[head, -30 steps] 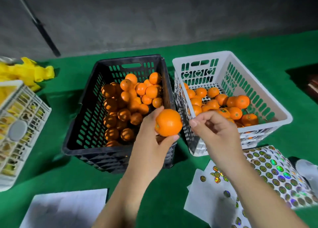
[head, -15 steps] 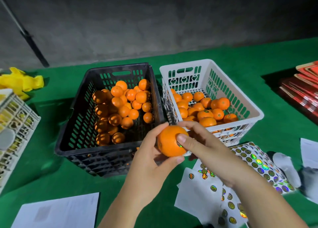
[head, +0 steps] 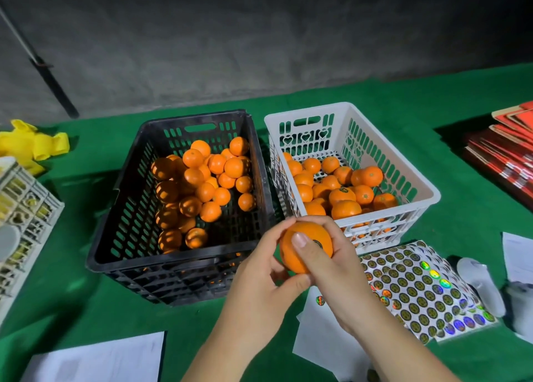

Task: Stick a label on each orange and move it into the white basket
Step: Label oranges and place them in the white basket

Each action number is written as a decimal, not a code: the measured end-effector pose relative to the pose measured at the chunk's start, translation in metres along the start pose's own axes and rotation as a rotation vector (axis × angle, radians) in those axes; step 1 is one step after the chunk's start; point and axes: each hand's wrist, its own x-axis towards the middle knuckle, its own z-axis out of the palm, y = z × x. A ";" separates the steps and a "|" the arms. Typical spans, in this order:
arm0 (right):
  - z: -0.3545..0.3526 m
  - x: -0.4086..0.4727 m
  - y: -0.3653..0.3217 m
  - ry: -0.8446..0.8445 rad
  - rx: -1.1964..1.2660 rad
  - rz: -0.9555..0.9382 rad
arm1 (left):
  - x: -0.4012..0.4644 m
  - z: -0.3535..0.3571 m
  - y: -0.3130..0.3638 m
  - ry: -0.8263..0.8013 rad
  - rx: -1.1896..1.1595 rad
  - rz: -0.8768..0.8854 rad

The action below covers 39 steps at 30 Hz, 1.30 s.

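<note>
Head view: both hands' grip cups a round, dimpled orange (head: 305, 246) bearing a small round label (head: 317, 243)

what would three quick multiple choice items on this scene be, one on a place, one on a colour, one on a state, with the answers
1. Where does the sheet of round stickers lie?
A. inside the black crate
B. on the green cloth in front of the white basket
C. on the red stack at the right

2. What colour is the crate beside the white basket?
A. black
B. blue
C. yellow

3. What is the state of the orange nearest the camera?
A. lying loose in the white basket
B. resting on the cloth untouched
C. held in the air by both hands

Answers:
1 B, the sheet sits on the cloth just near of the basket's front wall.
2 A, its walls and rim are black.
3 C, the left hand cups it from below and the right hand holds it with the thumb on top, beside a dark round label.
</note>
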 end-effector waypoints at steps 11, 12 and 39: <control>-0.055 0.149 0.028 0.113 -0.628 -0.002 | 0.094 -0.045 -0.039 0.070 0.716 -0.037; -0.058 0.163 0.036 0.123 -0.765 0.005 | 0.097 -0.042 -0.042 0.078 0.769 -0.059; -0.050 0.167 0.078 0.088 -1.434 -0.280 | 0.276 -0.050 -0.117 -0.235 0.999 -0.446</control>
